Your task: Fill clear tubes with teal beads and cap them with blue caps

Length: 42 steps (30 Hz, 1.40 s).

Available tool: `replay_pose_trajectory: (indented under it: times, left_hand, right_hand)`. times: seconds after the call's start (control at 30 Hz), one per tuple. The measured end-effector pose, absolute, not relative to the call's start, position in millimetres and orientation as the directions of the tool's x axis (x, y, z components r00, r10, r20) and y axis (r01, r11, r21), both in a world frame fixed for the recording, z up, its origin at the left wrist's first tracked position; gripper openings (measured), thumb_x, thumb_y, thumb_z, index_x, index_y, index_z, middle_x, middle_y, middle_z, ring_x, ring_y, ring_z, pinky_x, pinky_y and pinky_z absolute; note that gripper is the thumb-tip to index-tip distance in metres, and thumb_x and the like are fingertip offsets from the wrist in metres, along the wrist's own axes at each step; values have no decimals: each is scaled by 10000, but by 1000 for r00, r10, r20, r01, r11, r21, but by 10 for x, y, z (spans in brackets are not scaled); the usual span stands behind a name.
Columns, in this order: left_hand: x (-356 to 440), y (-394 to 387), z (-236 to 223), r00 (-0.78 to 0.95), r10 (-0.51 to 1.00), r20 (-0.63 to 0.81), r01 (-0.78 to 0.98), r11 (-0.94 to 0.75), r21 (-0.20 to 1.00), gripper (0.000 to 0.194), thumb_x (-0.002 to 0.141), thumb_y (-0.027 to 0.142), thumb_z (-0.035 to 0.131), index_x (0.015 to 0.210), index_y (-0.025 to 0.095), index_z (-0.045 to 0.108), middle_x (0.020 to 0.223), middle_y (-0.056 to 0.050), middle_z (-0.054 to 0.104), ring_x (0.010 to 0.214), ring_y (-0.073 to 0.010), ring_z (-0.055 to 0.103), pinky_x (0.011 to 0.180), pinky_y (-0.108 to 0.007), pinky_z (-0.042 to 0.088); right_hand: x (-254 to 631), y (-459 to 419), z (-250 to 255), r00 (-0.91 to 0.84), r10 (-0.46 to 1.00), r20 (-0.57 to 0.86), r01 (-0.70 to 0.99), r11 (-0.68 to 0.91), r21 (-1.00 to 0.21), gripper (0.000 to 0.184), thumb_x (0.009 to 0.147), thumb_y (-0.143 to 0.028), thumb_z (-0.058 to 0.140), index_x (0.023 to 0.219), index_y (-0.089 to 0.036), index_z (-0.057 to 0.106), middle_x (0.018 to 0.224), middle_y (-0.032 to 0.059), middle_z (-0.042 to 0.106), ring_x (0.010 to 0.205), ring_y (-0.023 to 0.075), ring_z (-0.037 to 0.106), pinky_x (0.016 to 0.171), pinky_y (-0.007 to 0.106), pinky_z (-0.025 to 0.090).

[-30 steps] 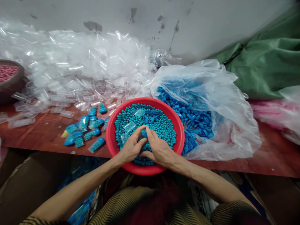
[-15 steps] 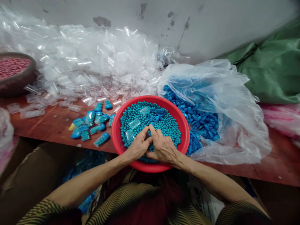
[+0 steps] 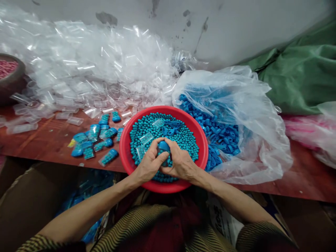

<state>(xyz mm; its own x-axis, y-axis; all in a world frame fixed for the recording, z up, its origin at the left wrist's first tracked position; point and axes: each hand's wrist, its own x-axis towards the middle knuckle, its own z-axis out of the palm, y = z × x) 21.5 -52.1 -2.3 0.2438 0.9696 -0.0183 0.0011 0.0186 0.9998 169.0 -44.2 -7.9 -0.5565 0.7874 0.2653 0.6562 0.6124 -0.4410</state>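
Between my two hands is a small clear container with a blue cap point(image 3: 164, 146), held over a red basin point(image 3: 202, 154). My left hand point(image 3: 149, 160) is closed on its left side, with the thumb across the front. My right hand point(image 3: 181, 161) grips the right side, fingers curled at the top and thumb below. My fingers hide part of the container. Turquoise beads point(image 3: 187, 138) fill much of the basin. On the beads lie several clear empty containers point(image 3: 146, 138) and a few blue caps point(image 3: 172, 128).
Bead-filled containers with blue caps point(image 3: 93, 133) lie left of the basin on the reddish table point(image 3: 47, 140). Behind rises a heap of clear containers point(image 3: 105, 59). To the right, a plastic bag point(image 3: 262, 133) spills blue caps point(image 3: 223, 138). A bowl of pink pieces point(image 3: 15, 82) stands far left.
My hands have turned the container, so its blue cap and front now show between my fingers. The whole view has shifted slightly, moving the table things leftward.
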Motion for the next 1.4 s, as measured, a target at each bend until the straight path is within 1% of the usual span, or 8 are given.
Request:
replay_pose_trajectory:
  times: [0.23, 0.4, 0.6, 0.8, 0.9, 0.97, 1.17, 1.4]
  left_hand:
    - [263, -539, 37, 145, 989, -30, 142, 9, 990, 206, 828, 263, 471, 1018, 183, 458, 780, 24, 510, 688, -117, 494, 670, -246, 438]
    - [282, -528, 29, 98, 995, 30, 205, -49, 977, 148, 830, 232, 476, 972, 192, 464, 740, 34, 497, 658, -107, 488, 641, -233, 421]
    - [-75, -496, 104, 94, 992, 83, 371, -112, 922, 254, 864, 285, 458, 1100, 193, 465, 849, 4, 547, 720, -121, 521, 676, -258, 442]
    - [-1040, -386, 66, -304, 918, 253, 701, 36, 712, 380, 829, 310, 527, 1190, 199, 493, 1007, -18, 598, 831, -180, 569, 765, -346, 446]
    - [-1315, -356, -3, -374, 869, 324, 792, 117, 600, 534, 827, 313, 529, 1336, 247, 380, 1166, -4, 572, 1112, -266, 517, 864, -405, 388]
    - [-1321, -355, -35, -341, 861, 376, 823, 80, 563, 585, 852, 316, 500, 1394, 232, 296, 1258, -21, 522, 1217, -283, 443, 896, -429, 354]
    - [-927, -410, -31, -56, 922, 383, 836, -167, 524, 297, 873, 299, 454, 1132, 192, 553, 1048, -60, 630, 956, -205, 590, 841, -358, 466]
    - [-429, -514, -29, 359, 913, 194, 761, -406, 506, 342, 810, 210, 533, 1149, 175, 505, 1107, -109, 600, 1054, -262, 552, 906, -432, 459]
  right_hand:
    - [1647, -439, -125, -526, 783, 331, 649, 622, -439, 747, 704, -418, 613, 1292, -74, 308, 1053, 182, 563, 828, 260, 618, 609, 362, 537]
    - [1570, -442, -157, -554, 783, 283, 675, 622, -398, 816, 736, -480, 588, 1339, -56, 239, 1065, 210, 533, 909, 308, 594, 600, 390, 533]
    - [1515, -295, 50, -684, 721, 111, 585, 632, -508, 839, 824, -415, 563, 1445, -154, 62, 1250, 195, 456, 975, 263, 585, 711, 385, 527]
    - [1518, -31, 45, -766, 641, -52, 619, 713, -331, 330, 924, -244, 425, 1237, -144, 455, 1078, 113, 584, 868, 196, 589, 642, 294, 469]
    - [1345, -7, 1, -823, 565, -59, 562, 796, -225, 252, 931, -177, 352, 1130, -149, 504, 997, 95, 593, 771, 170, 580, 528, 257, 393]
    - [1190, -26, -46, -863, 505, -32, 503, 848, -166, 251, 925, -187, 357, 1138, -155, 484, 1006, 97, 584, 750, 173, 576, 490, 258, 361]
    - [1043, -82, -252, -885, 456, -94, 465, 877, -119, 298, 898, -66, 247, 1028, -118, 511, 959, 123, 579, 619, 154, 549, 484, 304, 398]
    - [1411, -29, -163, -763, 640, -90, 554, 576, -601, 173, 866, -202, 452, 1025, -134, 439, 926, 84, 606, 784, 173, 580, 687, 329, 500]
